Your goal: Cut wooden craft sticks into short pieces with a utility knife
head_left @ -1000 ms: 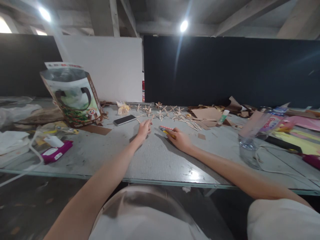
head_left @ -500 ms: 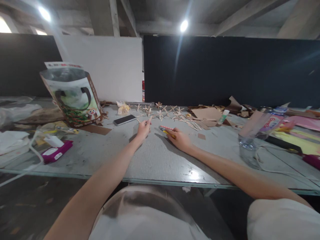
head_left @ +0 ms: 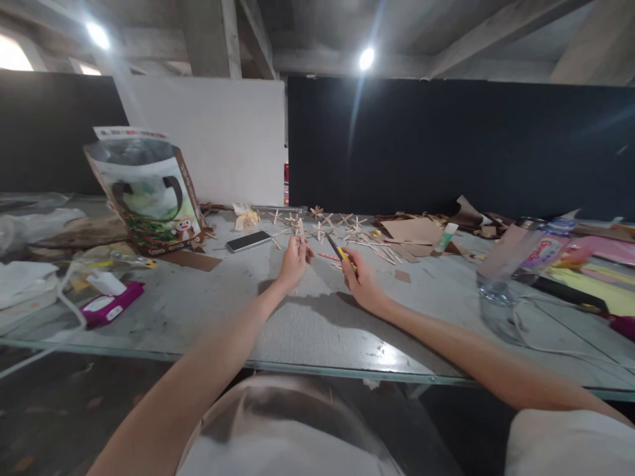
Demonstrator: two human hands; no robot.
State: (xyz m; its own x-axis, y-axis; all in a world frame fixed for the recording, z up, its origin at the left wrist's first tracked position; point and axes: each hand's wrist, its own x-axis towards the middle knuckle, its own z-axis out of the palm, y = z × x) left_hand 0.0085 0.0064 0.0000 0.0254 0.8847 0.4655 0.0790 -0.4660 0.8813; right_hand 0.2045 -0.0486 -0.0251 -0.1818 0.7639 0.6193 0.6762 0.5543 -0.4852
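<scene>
lap [head_left: 297,430]: pale clothing at the bottom edge, cut off by the frame.
desk [head_left: 307,324]: grey top, front rim near the lap; both ends run out of view.
left hand [head_left: 294,261]: raised over the desk middle, fingers [head_left: 299,246] pinched closed on a stick [head_left: 300,230]; the stick stands about upright, its lower end hidden in the grip.
right hand [head_left: 362,281]: just right of the left hand, fingers [head_left: 353,268] curled closed on a knife [head_left: 338,252]; yellow and black, tip pointing up-left toward the stick, handle mostly hidden, blade too small to make out.
gap: stick and knife near, apart.
red pencil [head_left: 327,256]: lies flat on the desk between the hands, partly covered.
phone [head_left: 248,240]: flat, left of the stick.
far side: stick crosses [head_left: 322,221] scattered, shapes blurred; cardboard scraps [head_left: 411,230] to their right.
change: both hands lay low on the desk before, knife flat beside the red pencil; now both are lifted and closer together.
</scene>
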